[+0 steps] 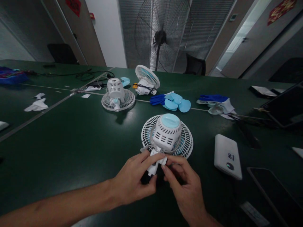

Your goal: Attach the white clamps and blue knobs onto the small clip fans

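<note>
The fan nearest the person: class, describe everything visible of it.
The fan looks plastic: white slotted motor housing, light-blue cap, round white grille with bluish blades showing through. A pale cable loops around the housing. It lies grille-down on the dark green table, white neck towards the person, with the left grip and right grip on the neck.

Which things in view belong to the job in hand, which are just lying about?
In the job:
- nearest small white fan, lying grille-down
- white bracket, touched by left hand and right hand

Apparently lying about:
- rear-left small fan
- tilted small fan
- light-blue fan blades
- blue glove
- white device with black digits
</note>
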Demonstrator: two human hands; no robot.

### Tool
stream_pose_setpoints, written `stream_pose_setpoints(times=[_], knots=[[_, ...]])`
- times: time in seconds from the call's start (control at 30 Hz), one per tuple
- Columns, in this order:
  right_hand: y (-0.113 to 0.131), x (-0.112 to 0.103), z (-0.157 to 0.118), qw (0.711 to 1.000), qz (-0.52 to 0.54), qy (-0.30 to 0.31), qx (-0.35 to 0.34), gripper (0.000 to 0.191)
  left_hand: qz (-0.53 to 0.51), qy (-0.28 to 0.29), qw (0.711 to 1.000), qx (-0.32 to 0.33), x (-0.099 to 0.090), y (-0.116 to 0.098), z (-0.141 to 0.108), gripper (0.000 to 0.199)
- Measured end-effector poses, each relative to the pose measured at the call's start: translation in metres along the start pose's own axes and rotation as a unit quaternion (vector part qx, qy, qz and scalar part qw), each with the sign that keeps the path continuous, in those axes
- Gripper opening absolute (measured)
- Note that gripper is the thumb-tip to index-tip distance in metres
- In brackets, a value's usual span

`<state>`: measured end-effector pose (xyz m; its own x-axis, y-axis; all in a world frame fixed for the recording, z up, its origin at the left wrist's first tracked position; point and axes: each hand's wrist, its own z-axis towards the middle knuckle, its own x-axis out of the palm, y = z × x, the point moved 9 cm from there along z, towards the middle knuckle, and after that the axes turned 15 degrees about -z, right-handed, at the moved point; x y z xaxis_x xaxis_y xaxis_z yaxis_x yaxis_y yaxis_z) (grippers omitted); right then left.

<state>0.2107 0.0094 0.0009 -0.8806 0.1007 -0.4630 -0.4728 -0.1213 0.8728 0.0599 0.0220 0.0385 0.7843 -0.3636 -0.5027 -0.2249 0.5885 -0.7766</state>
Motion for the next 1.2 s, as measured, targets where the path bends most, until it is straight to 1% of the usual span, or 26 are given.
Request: stream_pose_setpoints(times=[0.1,0.13,0.23,0.3,0.33,0.43,0.47,0.5,0.53,0.6,0.73,0.87,0.97,1.1,1.2], knots=[[0.000,-0.001,0.002,1.000,-0.010,-0.003,0.006,0.017,0.007,0.004,1.000,0.020,0.001,-0.004,0.000,0.070],[-0.001,-0.001,0.003,1.000,-0.017,0.001,0.011,0.019,0.010,0.008,1.000,0.027,0.002,-0.005,0.001,0.070],[-0.005,0.003,0.005,0.999,-0.012,0.029,0.032,0.037,0.022,0.018,0.999,0.032,0.006,-0.007,0.001,0.069],[-0.008,0.007,0.005,0.998,0.005,0.052,0.043,0.039,0.025,0.021,0.999,0.022,0.007,-0.005,0.001,0.068],[-0.009,0.007,0.004,0.997,0.011,0.054,0.046,0.037,0.024,0.021,0.999,0.018,0.007,-0.004,0.001,0.068],[-0.007,0.000,0.000,0.999,0.018,0.011,0.033,0.019,0.024,0.009,1.000,0.018,0.005,-0.005,0.001,0.066],[-0.004,-0.002,-0.001,1.000,0.018,-0.002,0.020,0.019,0.028,0.000,0.999,0.020,0.003,-0.006,0.001,0.066],[-0.001,-0.003,-0.003,1.000,0.016,-0.009,0.007,0.023,0.033,-0.009,0.999,0.022,0.001,-0.006,0.000,0.065],[0.001,-0.003,-0.004,1.000,0.012,-0.010,-0.005,0.026,0.036,-0.015,0.999,0.023,0.000,-0.007,0.000,0.066],[0.004,-0.002,-0.004,1.000,-0.001,-0.003,-0.017,0.024,0.038,-0.021,0.999,0.028,-0.001,-0.008,0.000,0.067],[0.004,-0.004,-0.001,1.000,-0.007,-0.017,-0.007,0.019,0.044,-0.022,0.998,0.035,-0.002,-0.009,-0.001,0.068],[0.001,-0.006,0.002,1.000,-0.009,-0.017,0.013,0.016,0.033,-0.007,0.999,0.042,0.000,-0.011,0.000,0.071],[0.001,-0.006,0.001,1.000,-0.010,-0.019,0.007,0.014,0.027,0.000,0.999,0.041,0.002,-0.011,0.001,0.071],[0.004,-0.005,-0.004,0.999,-0.026,-0.017,-0.024,0.019,0.027,-0.013,0.999,0.040,0.001,-0.011,0.001,0.070],[0.013,-0.012,-0.003,0.993,-0.078,-0.046,-0.079,0.023,0.023,-0.017,0.999,0.041,-0.001,-0.011,0.002,0.069]])
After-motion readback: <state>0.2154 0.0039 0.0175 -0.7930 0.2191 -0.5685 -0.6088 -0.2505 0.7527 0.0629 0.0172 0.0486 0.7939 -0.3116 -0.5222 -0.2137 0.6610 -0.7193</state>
